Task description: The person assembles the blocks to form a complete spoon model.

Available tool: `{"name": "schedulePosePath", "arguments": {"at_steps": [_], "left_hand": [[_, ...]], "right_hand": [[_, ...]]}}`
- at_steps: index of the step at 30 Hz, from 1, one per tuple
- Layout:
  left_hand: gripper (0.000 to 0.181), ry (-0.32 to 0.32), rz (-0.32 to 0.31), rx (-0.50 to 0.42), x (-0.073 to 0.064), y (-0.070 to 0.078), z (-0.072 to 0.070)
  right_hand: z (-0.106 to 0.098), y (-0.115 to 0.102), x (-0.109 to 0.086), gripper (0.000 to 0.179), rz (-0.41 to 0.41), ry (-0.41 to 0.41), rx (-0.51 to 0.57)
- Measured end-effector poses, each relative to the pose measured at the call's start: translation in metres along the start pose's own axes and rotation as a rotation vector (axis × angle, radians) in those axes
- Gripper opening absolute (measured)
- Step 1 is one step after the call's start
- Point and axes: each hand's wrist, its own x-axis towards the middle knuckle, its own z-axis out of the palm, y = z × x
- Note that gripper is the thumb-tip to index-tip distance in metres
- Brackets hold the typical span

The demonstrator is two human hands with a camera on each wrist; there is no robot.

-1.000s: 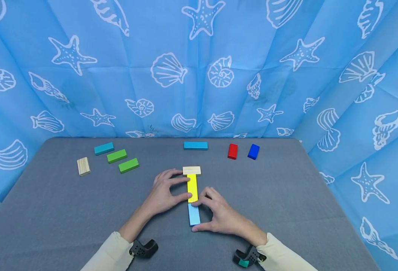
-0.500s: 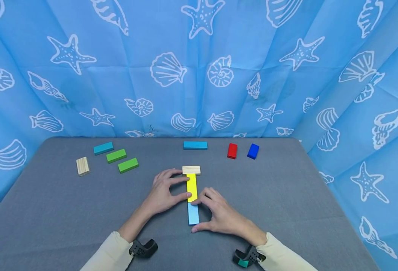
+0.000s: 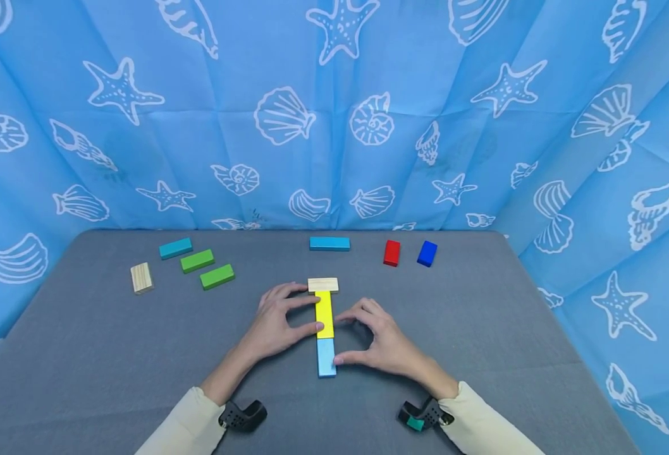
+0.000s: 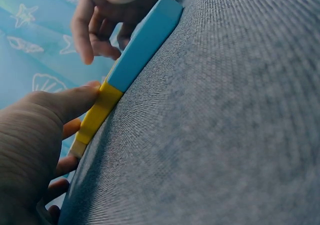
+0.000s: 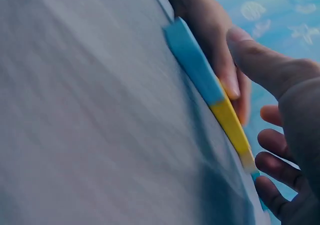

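In the head view, a plain wood block (image 3: 323, 284), a yellow block (image 3: 324, 315) and a light blue block (image 3: 326, 357) lie end to end in a T shape. My left hand (image 3: 277, 319) rests along the left side of the yellow block, thumb and index fingertip touching its edge, another finger by the wood block's left end. To the right, my right hand (image 3: 386, 341) holds nothing, fingers and thumb spread apart. Its thumb tip overlaps the light blue block's edge in the head view, while the right wrist view shows that thumb (image 5: 255, 55) off the block.
Toward the back left lie a plain wood block (image 3: 141, 278), a teal block (image 3: 175, 248) and two green blocks (image 3: 197, 261). Farther back are another teal block (image 3: 329, 244), a red block (image 3: 391, 253) and a dark blue block (image 3: 427, 253). A shell-print curtain (image 3: 334, 158) hangs behind the grey table (image 3: 482, 354).
My right hand has let go of the light blue block and shifted up and right, its fingers leaving the seam with the yellow block. The left hand has stayed put.
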Motion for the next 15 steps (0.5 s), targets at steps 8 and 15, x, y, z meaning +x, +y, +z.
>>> {"name": "schedulePosePath", "arguments": {"at_steps": [8, 15], "left_hand": [[0.051, -0.002, 0.0, -0.017, 0.0, -0.001, -0.001], [0.05, 0.008, 0.016, -0.027, -0.001, -0.001, -0.001]], "right_hand": [[-0.034, 0.031, 0.007, 0.057, 0.091, 0.171, -0.041], [-0.067, 0.066, 0.012, 0.055, 0.152, 0.381, -0.069]]}}
